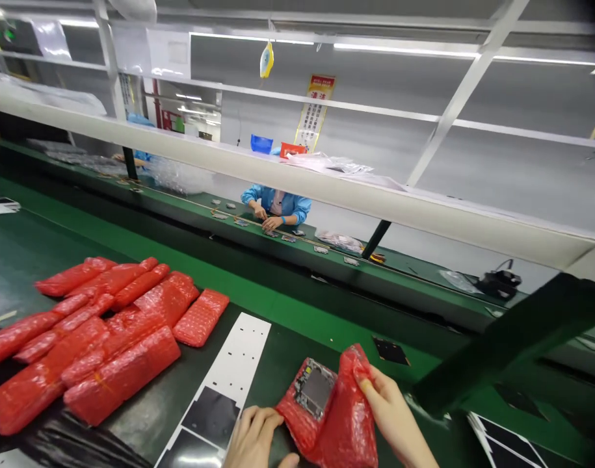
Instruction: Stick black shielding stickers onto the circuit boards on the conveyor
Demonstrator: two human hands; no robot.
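A red bubble wrap bag [348, 416] lies on the dark green table in front of me, with a circuit board [315, 389] resting on its left part. The board has a large dark-grey rectangle and small parts along its edge. My right hand [389, 409] pinches the upper right of the wrap between thumb and fingers, holding that side raised. At the wrap's left edge, my left hand [255, 435] touches it with its fingertips; the thumb is apart from the fingers and grips nothing visible.
Red bubble-wrapped bundles [126, 325] are piled at left. A white sheet with black panels [243, 351] lies beside my left hand; similar sheets [504, 442] are at lower right. A dark green post [502, 344] slants at right. Across the bench, a person in blue [277, 205] handles small boards.
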